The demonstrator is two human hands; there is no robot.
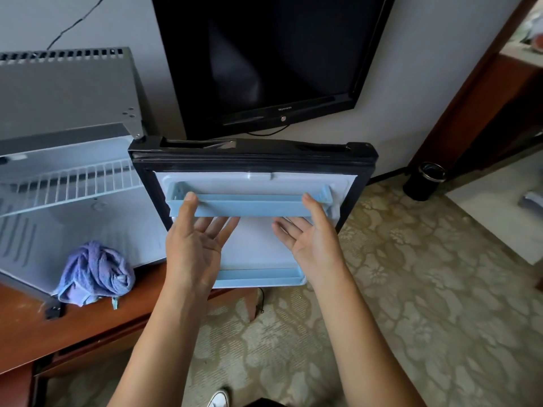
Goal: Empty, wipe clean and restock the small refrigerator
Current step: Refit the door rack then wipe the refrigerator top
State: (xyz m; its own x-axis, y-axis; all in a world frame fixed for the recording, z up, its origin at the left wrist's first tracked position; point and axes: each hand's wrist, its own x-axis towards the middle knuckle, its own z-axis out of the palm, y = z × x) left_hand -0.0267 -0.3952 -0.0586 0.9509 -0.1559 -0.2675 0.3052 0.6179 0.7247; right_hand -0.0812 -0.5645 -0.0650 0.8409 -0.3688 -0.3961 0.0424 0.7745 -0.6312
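The small refrigerator (67,92) stands on a wooden desk (88,327), and its black-framed door (252,160) is swung wide open towards me. Inside I see a white wire rack (73,183) and bare white walls. The door's upper light-blue shelf (252,205) sits between my hands. My left hand (194,245) has its thumb on the shelf's front left and its straight fingers reach under it. My right hand (308,236) mirrors this at the right end. A lower blue shelf (258,278) sits at the door's bottom. A crumpled purple cloth (97,273) lies at the fridge opening.
A black television (264,54) hangs on the wall behind the door. A black waste bin (424,180) stands on the patterned carpet to the right, near a dark wooden doorframe (470,113). A small black object (54,312) lies on the desk. My white shoe (219,399) shows below.
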